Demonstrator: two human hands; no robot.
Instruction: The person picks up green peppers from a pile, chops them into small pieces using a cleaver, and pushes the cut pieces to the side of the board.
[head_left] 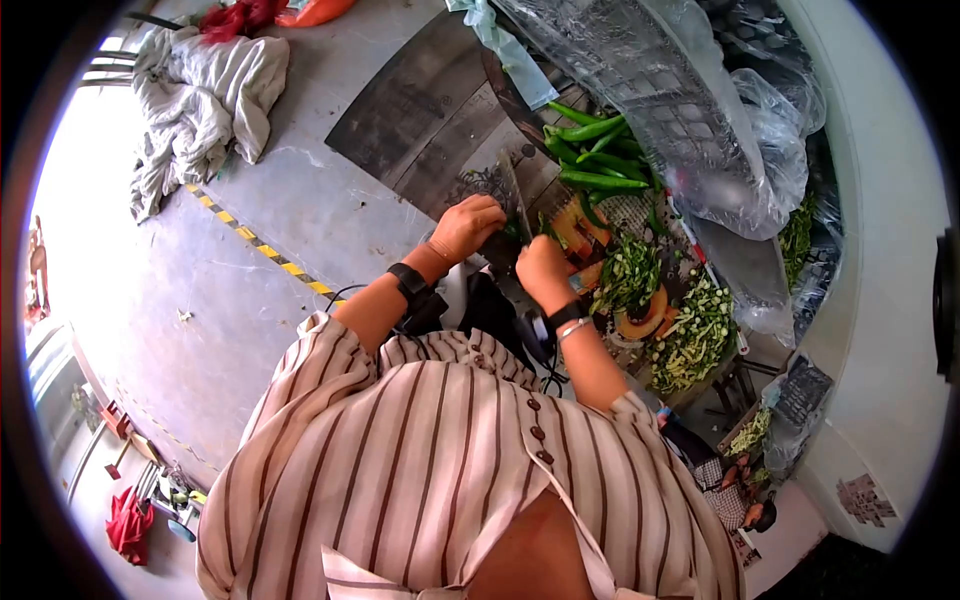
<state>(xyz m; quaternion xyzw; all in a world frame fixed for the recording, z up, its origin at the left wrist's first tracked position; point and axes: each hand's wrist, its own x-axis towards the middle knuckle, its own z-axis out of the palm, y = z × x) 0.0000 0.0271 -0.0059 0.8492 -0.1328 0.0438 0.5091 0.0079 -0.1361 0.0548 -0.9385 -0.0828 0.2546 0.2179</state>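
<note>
My left hand [470, 228] is closed, its fingertips pinching what looks like a dark green chili pepper, mostly hidden. Close beside it, my right hand [543, 268] is curled into a fist around a handle. From that fist a thin knife blade [513, 190] points away from me, though its edges are hard to make out. Whole long green chili peppers [605, 160] lie in a pile beyond my right hand. Chopped green pieces [630, 275] are heaped to its right, and a paler chopped heap [692, 335] sits nearer me.
Clear plastic sheeting [660, 90] covers much of the right side. A dark wooden board [415, 110] lies ahead. Crumpled grey cloth [205, 95] is on the floor at left, near yellow-black tape [262, 246]. Another person [735, 490] sits at lower right beside more chopped greens [750, 435].
</note>
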